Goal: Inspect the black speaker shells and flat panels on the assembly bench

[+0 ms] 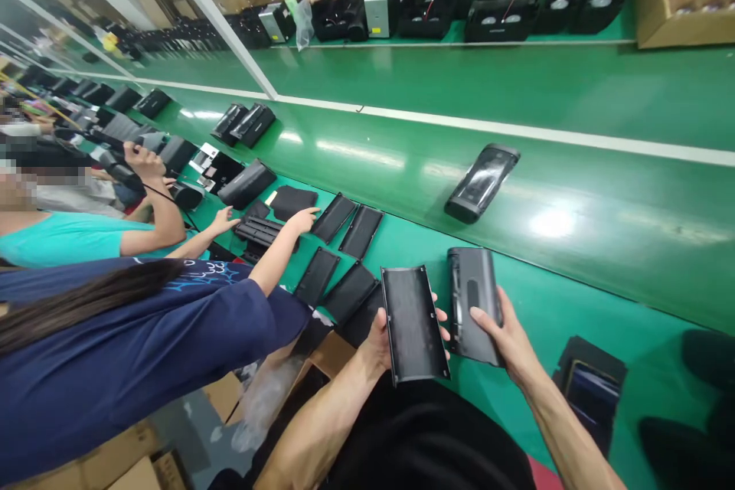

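Observation:
My left hand (379, 337) grips a black rectangular plastic panel (416, 325), its hollow inner side facing up and small tabs along its edges. Its fingertips show past the panel's right edge. Just to the right, my right hand (502, 329) is closed around the right side of a black box-shaped housing (481, 291), thumb on top beside a dark oblong recess. Panel and housing are close together above the green table (534, 298). Several similar black panels (360, 231) lie on the table to the left.
A black speaker-like unit (482, 182) lies on the green belt beyond the table. A phone-like device (591, 390) rests at the right. On the left, a co-worker's hand (302, 222) reaches among panels. An open carton (330, 356) stands below the table edge.

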`<state>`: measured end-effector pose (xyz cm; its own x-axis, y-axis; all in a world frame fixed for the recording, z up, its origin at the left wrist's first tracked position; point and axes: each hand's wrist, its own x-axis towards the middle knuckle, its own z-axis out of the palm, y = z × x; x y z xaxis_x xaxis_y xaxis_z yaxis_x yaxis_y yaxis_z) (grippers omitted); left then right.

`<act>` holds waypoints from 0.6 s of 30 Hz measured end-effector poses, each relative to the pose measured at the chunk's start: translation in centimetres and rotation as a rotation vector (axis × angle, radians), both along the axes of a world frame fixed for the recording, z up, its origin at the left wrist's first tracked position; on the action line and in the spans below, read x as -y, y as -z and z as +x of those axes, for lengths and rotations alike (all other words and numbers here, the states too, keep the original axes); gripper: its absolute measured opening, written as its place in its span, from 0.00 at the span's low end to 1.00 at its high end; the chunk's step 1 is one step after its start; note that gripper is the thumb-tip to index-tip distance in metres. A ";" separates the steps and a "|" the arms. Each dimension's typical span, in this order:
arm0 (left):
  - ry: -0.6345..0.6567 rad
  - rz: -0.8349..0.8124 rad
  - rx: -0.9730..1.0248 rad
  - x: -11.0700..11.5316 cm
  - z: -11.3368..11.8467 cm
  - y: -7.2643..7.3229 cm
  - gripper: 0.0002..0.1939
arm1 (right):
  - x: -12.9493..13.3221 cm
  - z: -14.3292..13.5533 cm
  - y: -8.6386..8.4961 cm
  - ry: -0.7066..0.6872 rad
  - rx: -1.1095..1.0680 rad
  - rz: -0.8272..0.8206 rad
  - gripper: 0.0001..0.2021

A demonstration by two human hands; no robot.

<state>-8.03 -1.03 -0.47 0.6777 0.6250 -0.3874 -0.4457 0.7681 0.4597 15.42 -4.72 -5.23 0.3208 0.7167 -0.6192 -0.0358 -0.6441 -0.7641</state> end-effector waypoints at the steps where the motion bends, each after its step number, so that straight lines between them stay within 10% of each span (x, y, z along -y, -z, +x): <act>1: -0.009 0.008 0.038 -0.1 0.3 0.5 0.54 | 0.4 0.7 -1.1 0.053 -0.037 0.009 0.54; 10: 0.040 -0.025 0.209 -1.6 5.1 2.0 0.42 | 3.4 1.8 -13.1 0.003 0.077 0.072 0.50; 18: 0.113 0.023 0.259 -1.4 8.2 0.5 0.46 | 3.4 2.0 -12.3 -0.269 0.524 0.107 0.53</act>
<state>0.17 0.41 -0.99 0.8180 0.5467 -0.1786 -0.4632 0.8103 0.3591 17.37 -8.08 7.09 0.3624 0.8649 -0.3474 0.5170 -0.4967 -0.6972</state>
